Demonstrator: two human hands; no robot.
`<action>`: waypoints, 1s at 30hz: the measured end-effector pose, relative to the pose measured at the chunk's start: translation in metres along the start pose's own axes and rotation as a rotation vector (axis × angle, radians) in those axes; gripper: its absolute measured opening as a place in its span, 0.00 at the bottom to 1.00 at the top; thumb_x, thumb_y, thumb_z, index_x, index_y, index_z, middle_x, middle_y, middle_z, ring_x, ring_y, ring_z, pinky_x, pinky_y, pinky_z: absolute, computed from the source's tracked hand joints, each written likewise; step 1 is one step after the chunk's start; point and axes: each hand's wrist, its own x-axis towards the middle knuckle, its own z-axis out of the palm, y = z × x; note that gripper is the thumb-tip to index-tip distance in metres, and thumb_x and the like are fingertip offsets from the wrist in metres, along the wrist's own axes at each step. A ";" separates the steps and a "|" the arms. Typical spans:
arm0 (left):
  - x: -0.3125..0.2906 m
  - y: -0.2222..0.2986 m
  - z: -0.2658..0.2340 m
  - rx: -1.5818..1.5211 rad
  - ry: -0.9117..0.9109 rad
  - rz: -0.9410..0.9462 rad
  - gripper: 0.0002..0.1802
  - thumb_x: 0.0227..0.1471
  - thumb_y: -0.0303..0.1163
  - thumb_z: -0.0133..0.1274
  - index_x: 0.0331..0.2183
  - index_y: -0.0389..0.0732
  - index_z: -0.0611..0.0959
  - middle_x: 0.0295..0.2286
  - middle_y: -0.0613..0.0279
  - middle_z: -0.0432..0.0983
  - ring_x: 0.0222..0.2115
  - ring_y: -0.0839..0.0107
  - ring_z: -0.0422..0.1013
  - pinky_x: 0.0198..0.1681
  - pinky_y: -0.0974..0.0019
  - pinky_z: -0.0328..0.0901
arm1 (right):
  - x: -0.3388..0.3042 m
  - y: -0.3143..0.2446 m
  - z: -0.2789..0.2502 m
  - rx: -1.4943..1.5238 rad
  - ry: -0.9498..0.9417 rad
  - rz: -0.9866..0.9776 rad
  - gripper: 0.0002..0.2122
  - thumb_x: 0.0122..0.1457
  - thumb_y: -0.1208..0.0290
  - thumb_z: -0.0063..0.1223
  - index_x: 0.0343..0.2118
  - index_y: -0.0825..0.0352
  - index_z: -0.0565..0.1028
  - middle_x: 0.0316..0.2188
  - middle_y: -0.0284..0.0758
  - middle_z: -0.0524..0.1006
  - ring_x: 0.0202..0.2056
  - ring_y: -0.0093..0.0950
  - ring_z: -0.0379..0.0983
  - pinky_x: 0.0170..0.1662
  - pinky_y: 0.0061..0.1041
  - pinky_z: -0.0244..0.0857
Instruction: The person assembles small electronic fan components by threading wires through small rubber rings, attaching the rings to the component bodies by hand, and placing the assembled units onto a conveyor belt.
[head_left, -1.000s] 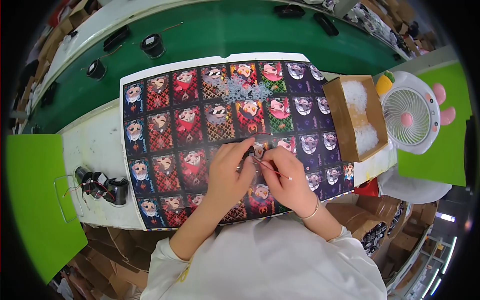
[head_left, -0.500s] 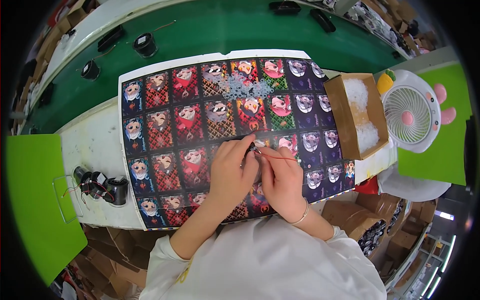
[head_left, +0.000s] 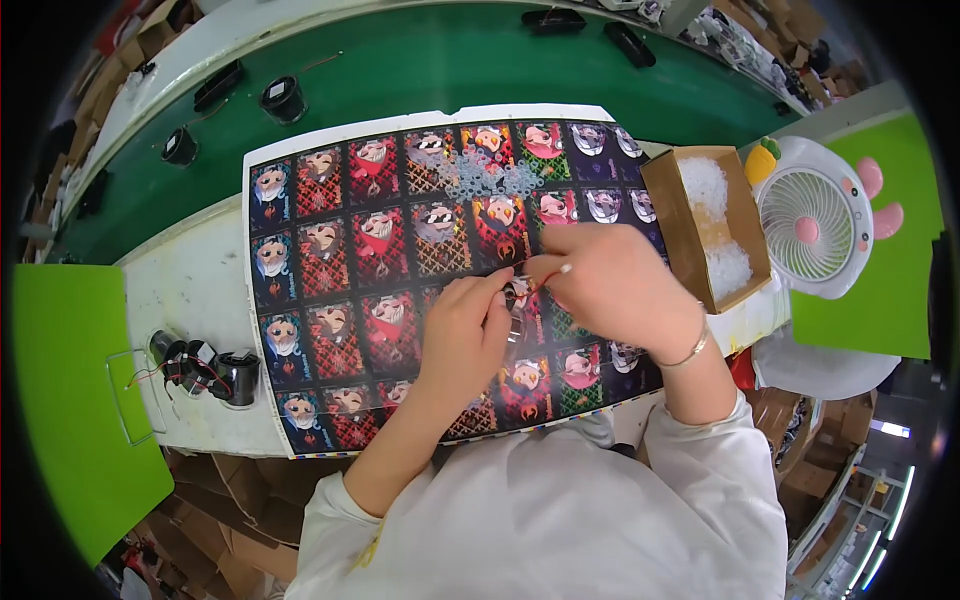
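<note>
My left hand (head_left: 465,325) is closed over the middle of a printed sheet (head_left: 330,395), pinching a small dark part (head_left: 514,292) with thumb and forefinger. Most of that part is hidden by my fingers, and something clear shows below it. A thin red wire (head_left: 541,285) runs from it to a small white connector (head_left: 566,268) in front of my right hand. My right hand (head_left: 620,285) is raised to the right of the part, fingers curled together with their tips close to it. What they hold, if anything, is hidden. Small clear rings (head_left: 490,178) lie in a loose pile beyond both hands.
A cardboard box (head_left: 700,235) with clear pieces stands right of the sheet, beside a white fan (head_left: 815,220). Black cylindrical parts with wires (head_left: 238,378) sit at the left. Across the back runs a green belt (head_left: 400,75) carrying more black parts.
My right hand has lifted and turned, moving up and to the right, with its forearm swung outward. The wire's connector end has shifted up and left. My left hand keeps its pinch.
</note>
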 end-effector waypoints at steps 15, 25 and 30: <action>-0.028 0.002 -0.017 -0.900 0.182 -0.440 0.10 0.61 0.21 0.44 0.44 0.36 0.77 0.39 0.60 0.77 0.40 0.74 0.72 0.49 0.70 0.64 | -0.028 -0.009 0.042 0.666 0.244 0.076 0.23 0.49 0.81 0.58 0.51 0.69 0.72 0.46 0.44 0.73 0.49 0.42 0.70 0.52 0.35 0.65; -0.016 0.018 -0.027 -0.405 -0.021 0.063 0.23 0.51 0.15 0.56 0.50 0.32 0.74 0.32 0.58 0.82 0.32 0.68 0.75 0.42 0.66 0.68 | 0.029 0.098 0.084 0.274 0.465 0.370 0.10 0.50 0.84 0.55 0.36 0.70 0.73 0.28 0.41 0.74 0.30 0.39 0.73 0.35 0.33 0.68; -0.002 0.028 -0.021 -0.514 -0.097 0.074 0.11 0.55 0.14 0.51 0.41 0.32 0.80 0.30 0.56 0.80 0.35 0.69 0.71 0.40 0.67 0.66 | 0.024 0.089 0.074 0.238 0.470 0.329 0.04 0.54 0.81 0.54 0.32 0.69 0.73 0.28 0.39 0.74 0.30 0.36 0.73 0.34 0.33 0.68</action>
